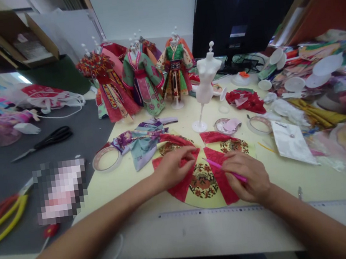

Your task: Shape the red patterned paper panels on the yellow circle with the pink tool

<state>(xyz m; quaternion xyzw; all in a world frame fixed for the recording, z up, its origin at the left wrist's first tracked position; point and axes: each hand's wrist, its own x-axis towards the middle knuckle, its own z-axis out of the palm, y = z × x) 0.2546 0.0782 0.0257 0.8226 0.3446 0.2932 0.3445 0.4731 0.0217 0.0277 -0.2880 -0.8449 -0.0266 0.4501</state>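
Observation:
A fan-shaped patterned cloth (pixel 203 180) with red and yellow panels lies spread on the table in front of me. My left hand (pixel 176 167) rests on its upper left part, fingers curled and pressed to the cloth near the narrow centre. My right hand (pixel 248 175) is closed around a pink pen (pixel 212 163), whose tip points to the upper left, over the cloth beside a red panel. Below the cloth's curved edge lies a clear ruler (pixel 202 212). A purple and blue doll garment (pixel 145 143) lies just beyond my left hand.
A white doll mannequin (pixel 207 79) stands behind the cloth, left of a black monitor (pixel 240 12). Dressed doll forms (pixel 143 80) stand at the back. Tape rolls (pixel 107 158), black scissors (pixel 52 138) and yellow-and-red-handled scissors (pixel 18 205) lie left. Fabric scraps (pixel 319 65) heap up right.

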